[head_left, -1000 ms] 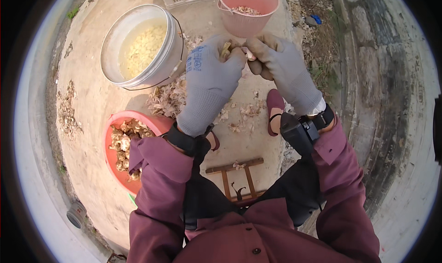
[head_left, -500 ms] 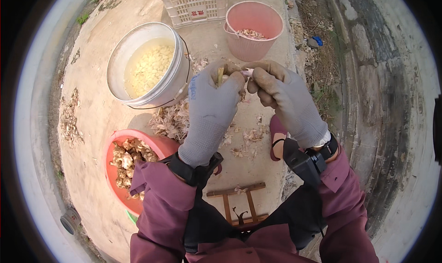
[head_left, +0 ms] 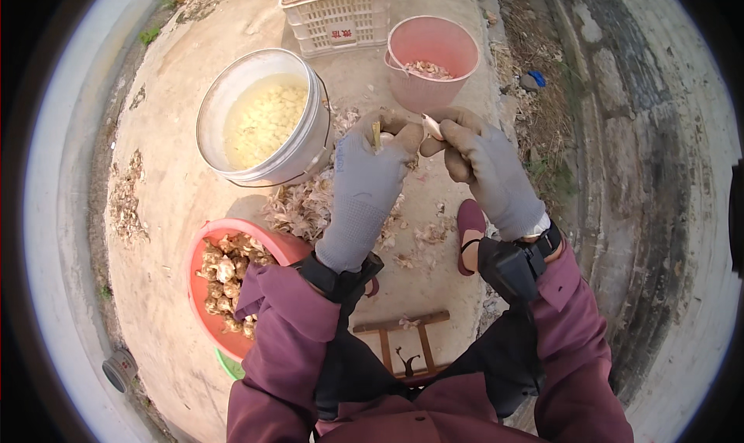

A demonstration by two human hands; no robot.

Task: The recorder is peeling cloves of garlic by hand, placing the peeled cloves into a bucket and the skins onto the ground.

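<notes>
In a grey work glove, my left hand (head_left: 377, 164) is closed around a garlic bulb (head_left: 385, 138), most of it hidden by the fingers, its pale stalk poking up. My right hand (head_left: 480, 156), gloved the same way, pinches a garlic clove (head_left: 432, 127) between thumb and fingers, close beside the left fingertips. Beyond the hands stands a pink bucket (head_left: 428, 86) with loose cloves in the bottom. To the left a white bucket (head_left: 208, 133) holds peeled cloves in water. Whole, earthy garlic bulbs (head_left: 225, 288) fill an orange-pink tub (head_left: 198, 303) by my left forearm.
Papery garlic skins (head_left: 302, 206) lie heaped on the concrete below the white bucket. A white plastic crate (head_left: 337, 24) stands at the far end. A wooden stool frame (head_left: 403, 342) sits between my legs. A weathered stone edge (head_left: 620, 172) runs along the right.
The clove has come away from the bulb and now sits upright in my right fingers. The whole view has shifted slightly, so the buckets appear lower and further right.
</notes>
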